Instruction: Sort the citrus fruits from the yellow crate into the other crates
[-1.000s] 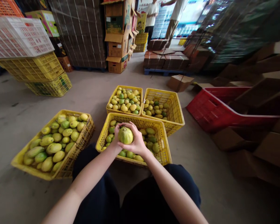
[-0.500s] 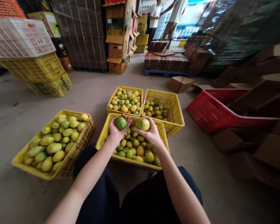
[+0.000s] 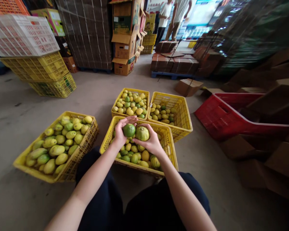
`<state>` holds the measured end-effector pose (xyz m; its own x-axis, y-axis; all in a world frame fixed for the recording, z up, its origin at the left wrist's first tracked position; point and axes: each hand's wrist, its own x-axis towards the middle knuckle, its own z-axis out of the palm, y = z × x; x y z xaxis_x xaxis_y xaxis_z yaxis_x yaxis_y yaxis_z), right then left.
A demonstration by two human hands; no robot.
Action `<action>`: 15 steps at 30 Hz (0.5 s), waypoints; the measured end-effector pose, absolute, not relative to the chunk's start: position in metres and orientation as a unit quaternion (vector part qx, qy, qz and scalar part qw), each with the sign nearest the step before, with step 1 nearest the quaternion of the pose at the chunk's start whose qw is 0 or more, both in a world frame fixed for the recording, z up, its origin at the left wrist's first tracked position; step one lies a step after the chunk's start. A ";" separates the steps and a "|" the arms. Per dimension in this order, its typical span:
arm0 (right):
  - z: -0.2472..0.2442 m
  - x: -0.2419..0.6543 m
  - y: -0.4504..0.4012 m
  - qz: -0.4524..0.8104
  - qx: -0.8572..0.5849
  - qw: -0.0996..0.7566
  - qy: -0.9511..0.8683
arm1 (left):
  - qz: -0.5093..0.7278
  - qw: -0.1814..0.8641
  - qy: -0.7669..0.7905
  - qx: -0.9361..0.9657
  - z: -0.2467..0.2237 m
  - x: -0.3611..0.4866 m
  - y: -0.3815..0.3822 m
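Note:
My left hand is curled around a dark green lemon, its fingers stretched along the far side. Close beside it, my right hand grips a rounder yellow-green lemon between thumb and fingers. The two fruits nearly touch; whether they do, I cannot tell. Both hands are above a yellow crate of mixed green and yellow lemons, partly hidden by my hands. Behind it stand a fuller yellow crate of lemons and a yellow crate with fewer lemons inside.
To the left sits another yellow crate full of large lemons. A red crate with cardboard and loose boxes occupies the right. Stacked crates, wrapped pallets, cartons and two standing people are farther back.
My hands have come closer together, bringing the two lemons side by side. The left fingers now curl over more, and the right hand has shifted left. The view has moved slightly.

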<state>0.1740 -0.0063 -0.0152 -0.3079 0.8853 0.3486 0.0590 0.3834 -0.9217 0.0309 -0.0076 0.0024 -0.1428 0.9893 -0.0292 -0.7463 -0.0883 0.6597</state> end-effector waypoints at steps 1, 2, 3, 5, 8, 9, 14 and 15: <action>-0.015 0.174 -0.007 0.434 -0.341 0.472 -0.687 | 0.706 0.616 0.273 0.215 0.003 0.030 -0.007; -0.016 0.173 -0.008 0.433 -0.337 0.469 -0.692 | 0.709 0.617 0.272 0.210 0.003 0.028 -0.007; -0.015 0.173 -0.008 0.431 -0.331 0.467 -0.697 | 0.710 0.617 0.270 0.206 0.003 0.027 -0.007; -0.015 0.172 -0.009 0.429 -0.321 0.461 -0.708 | 0.711 0.617 0.268 0.204 0.002 0.026 -0.005; -0.012 0.173 -0.011 0.430 -0.311 0.443 -0.722 | 0.711 0.620 0.263 0.203 0.001 0.023 -0.003; -0.011 0.173 -0.012 0.431 -0.308 0.437 -0.726 | 0.710 0.622 0.263 0.200 0.001 0.022 -0.003; -0.005 0.175 -0.018 0.436 -0.292 0.419 -0.741 | 0.692 0.650 0.269 0.164 0.000 0.020 -0.002; -0.004 0.176 -0.019 0.437 -0.291 0.416 -0.742 | 0.688 0.654 0.270 0.159 0.000 0.020 -0.002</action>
